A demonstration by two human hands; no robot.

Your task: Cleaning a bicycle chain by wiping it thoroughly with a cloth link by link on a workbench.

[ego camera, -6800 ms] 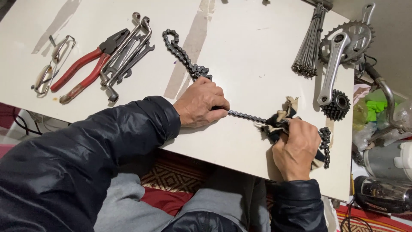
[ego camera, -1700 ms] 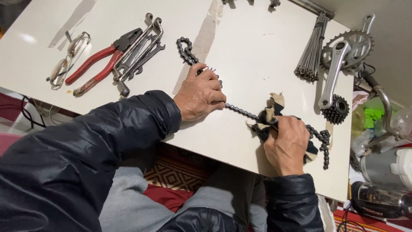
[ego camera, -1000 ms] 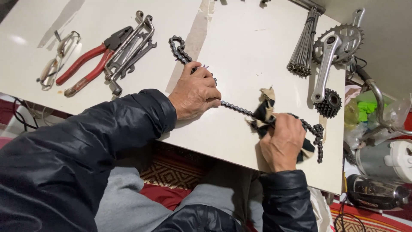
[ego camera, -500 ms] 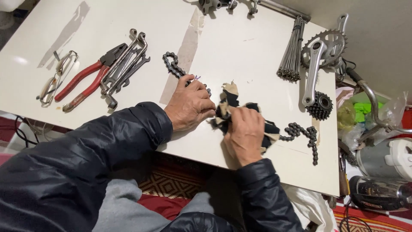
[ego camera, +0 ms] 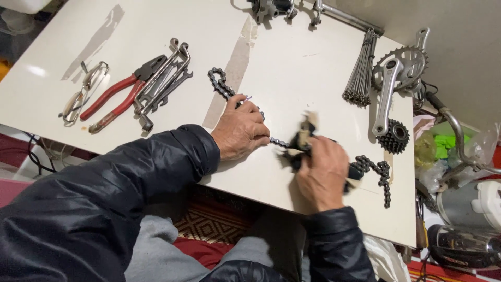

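A dark bicycle chain (ego camera: 220, 83) lies across the white table (ego camera: 292, 57). My left hand (ego camera: 240, 128) presses down on it near the table's front edge, fingers closed over the links. My right hand (ego camera: 322, 172) is closed around a dirty black-and-tan rag (ego camera: 301, 137) wrapped over the chain, a short way right of my left hand. A short taut stretch of chain runs between the two hands. The rest of the chain (ego camera: 377, 172) trails in a loose heap to the right of my right hand.
Red-handled pliers (ego camera: 117, 96), several wrenches (ego camera: 162, 83) and a pair of glasses (ego camera: 83, 91) lie at the left. A crank with chainring (ego camera: 399, 70), a cog cluster (ego camera: 394, 137) and a bundle of spokes (ego camera: 360, 78) sit at the right. Clutter stands beyond the table's right edge.
My right hand slid with the rag along the chain toward my left hand, then a little back to the right. More chain now lies bunched to its right. My left hand stayed put.
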